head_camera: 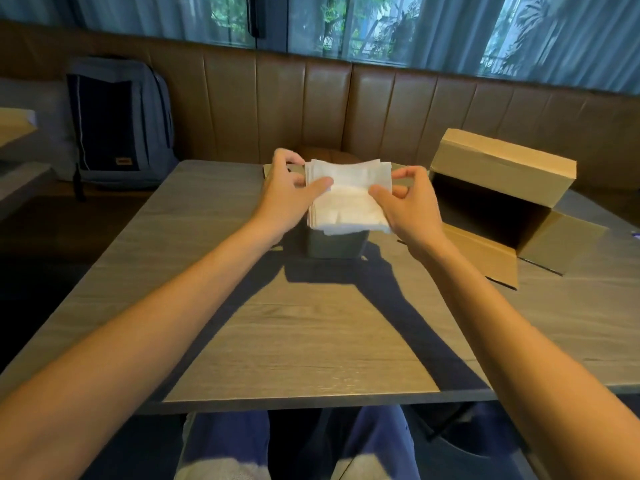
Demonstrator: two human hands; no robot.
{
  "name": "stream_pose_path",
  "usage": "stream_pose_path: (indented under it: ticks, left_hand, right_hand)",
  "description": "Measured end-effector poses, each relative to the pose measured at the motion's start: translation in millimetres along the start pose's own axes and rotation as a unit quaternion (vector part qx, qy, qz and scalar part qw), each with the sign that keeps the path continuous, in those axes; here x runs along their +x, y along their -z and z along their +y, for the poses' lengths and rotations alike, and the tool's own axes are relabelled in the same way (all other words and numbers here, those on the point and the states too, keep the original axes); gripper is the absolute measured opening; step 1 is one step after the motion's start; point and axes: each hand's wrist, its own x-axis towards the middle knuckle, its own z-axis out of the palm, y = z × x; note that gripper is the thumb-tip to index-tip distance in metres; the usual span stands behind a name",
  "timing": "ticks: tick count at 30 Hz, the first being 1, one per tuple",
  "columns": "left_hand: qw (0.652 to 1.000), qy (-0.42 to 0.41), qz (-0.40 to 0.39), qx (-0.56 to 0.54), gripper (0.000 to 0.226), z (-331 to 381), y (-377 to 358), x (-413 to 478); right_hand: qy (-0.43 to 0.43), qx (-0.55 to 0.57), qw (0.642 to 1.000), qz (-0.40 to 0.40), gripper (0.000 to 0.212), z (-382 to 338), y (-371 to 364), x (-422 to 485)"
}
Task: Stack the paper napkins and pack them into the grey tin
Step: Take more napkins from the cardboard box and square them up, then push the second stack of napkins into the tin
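Observation:
A stack of white paper napkins [348, 197] sits over the top of the grey tin [334, 244], which stands upright on the wooden table [311, 323]. The napkins hide the tin's opening, so only its near wall shows. My left hand [294, 190] grips the stack's left edge, thumb on top and fingers behind. My right hand [408, 199] grips the right edge, thumb pressing the top napkin.
An open cardboard box [502, 181] lies on its side at the right of the table, flaps spread toward me. A brown flat piece [266, 169] peeks out behind my left hand. A grey backpack [119, 123] leans on the brown bench at the back left.

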Motion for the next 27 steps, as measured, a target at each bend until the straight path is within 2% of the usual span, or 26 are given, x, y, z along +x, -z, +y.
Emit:
stream_pose_path:
  ticks: [3,7,10,14,17,19,23,27]
  left_hand:
    - [0.994,0.004,0.011,0.105,0.029,-3.5,-2.7,28.4]
    - [0.973,-0.047,-0.008,0.225,0.011,-15.1,-5.7,47.0]
    - [0.959,-0.056,-0.054,0.272,0.016,-16.3,-3.9,51.0]
    - [0.94,-0.057,-0.128,0.31,0.011,-9.1,2.5,56.1]
    - [0.916,-0.06,-0.177,0.354,0.027,-2.8,4.2,59.7]
    - [0.896,-0.057,-0.195,0.395,0.032,-0.9,3.1,64.5]
    - [0.864,-0.016,-0.217,0.455,0.025,4.7,-4.2,73.5]
    - [0.836,-0.02,-0.23,0.497,0.025,10.0,-12.1,72.4]
  right_hand:
    - [0.015,-0.088,0.995,0.035,0.029,1.4,-16.5,27.2]
    - [0.029,-0.175,0.984,0.017,0.015,11.7,-30.9,47.5]
    - [0.05,-0.247,0.968,0.004,0.011,17.6,-37.8,52.5]
    - [0.07,-0.3,0.951,-0.008,0.019,19.5,-39.0,52.4]
    - [0.07,-0.302,0.95,-0.022,0.022,20.1,-37.5,55.4]
    - [0.078,-0.314,0.945,-0.039,0.023,20.7,-37.2,58.4]
    - [0.092,-0.36,0.926,-0.068,0.023,20.5,-39.2,62.6]
    - [0.099,-0.421,0.898,-0.075,0.016,21.5,-41.0,64.5]
